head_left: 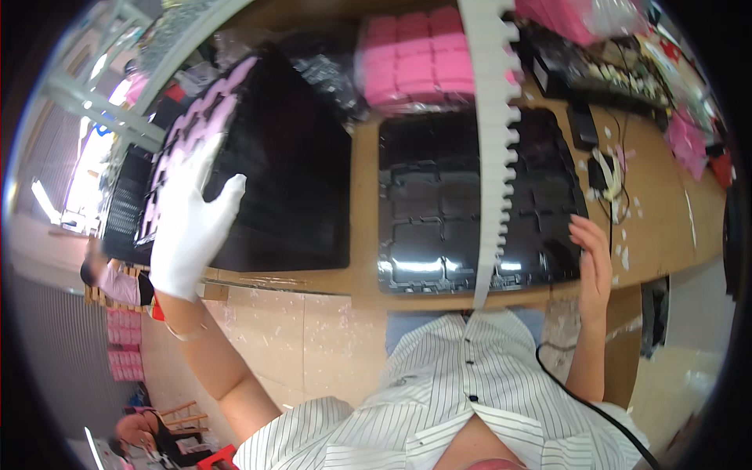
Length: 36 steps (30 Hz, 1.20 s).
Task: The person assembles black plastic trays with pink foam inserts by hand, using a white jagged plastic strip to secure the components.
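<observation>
The gloved left hand (192,223) overlaps a black panel (294,180), the right hand (594,254) a black tray (427,211)

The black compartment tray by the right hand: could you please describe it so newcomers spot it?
On the table, beyond the striped shirt, the black compartment tray lies beside the right hand. Unlike the smooth black panel to its left, it shows moulded compartments, overlapped by a white toothed strip.

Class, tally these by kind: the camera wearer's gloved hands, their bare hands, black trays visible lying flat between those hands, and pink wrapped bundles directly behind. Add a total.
Gloved hands: 1, the left hand
Bare hands: 1, the right hand
Flat trays: 1 visible, the black tray
Wrapped bundles: 1, the pink bundle
Total: 4
</observation>
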Motion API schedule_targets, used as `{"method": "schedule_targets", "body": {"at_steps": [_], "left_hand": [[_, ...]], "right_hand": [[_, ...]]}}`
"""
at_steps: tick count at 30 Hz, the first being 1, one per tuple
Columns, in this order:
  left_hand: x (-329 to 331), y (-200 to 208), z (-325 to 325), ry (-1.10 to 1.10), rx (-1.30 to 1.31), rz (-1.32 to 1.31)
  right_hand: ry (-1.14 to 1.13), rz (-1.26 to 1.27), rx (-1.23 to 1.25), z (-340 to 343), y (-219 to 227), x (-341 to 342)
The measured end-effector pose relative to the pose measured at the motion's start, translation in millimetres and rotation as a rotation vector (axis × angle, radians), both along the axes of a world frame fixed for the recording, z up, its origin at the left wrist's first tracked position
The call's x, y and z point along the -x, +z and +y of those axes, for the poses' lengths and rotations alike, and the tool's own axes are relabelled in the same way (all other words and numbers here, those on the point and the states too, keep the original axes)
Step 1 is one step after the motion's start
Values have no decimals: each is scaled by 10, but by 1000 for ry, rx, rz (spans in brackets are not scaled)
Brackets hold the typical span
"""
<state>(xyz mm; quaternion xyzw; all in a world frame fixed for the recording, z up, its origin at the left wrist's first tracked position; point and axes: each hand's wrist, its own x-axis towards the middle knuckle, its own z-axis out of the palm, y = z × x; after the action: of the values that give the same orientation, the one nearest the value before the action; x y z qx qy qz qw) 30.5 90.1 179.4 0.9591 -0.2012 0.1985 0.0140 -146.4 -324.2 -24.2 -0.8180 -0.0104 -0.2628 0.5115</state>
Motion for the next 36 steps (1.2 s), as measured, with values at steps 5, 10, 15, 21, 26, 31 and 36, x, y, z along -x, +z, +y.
{"method": "schedule_targets", "body": {"at_steps": [5, 10, 15, 21, 26, 31, 36], "left_hand": [[534, -828, -1231, -337, 581, 281], [501, -1452, -1830, -227, 1120, 1031], [569, -1540, -1734, -96, 1367, 1009], [536, -1779, -1342, 107, 1413, 817], [377, -1901, -995, 263, 1294, 678], [268, -2029, -722, 284, 1543, 666], [238, -1887, -890, 204, 1512, 761]], "right_hand": [[169, 164, 15, 445, 89, -224], [134, 305, -343, 888, -36, -297], [121, 253, -687, 1065, -130, -430], [179, -44, 40, 1296, -118, -684], [447, -545, 654, 1416, 33, -943], [310, -139, 256, 1323, 158, -2064], [230, 325, 465, 914, -252, -3053]]}}
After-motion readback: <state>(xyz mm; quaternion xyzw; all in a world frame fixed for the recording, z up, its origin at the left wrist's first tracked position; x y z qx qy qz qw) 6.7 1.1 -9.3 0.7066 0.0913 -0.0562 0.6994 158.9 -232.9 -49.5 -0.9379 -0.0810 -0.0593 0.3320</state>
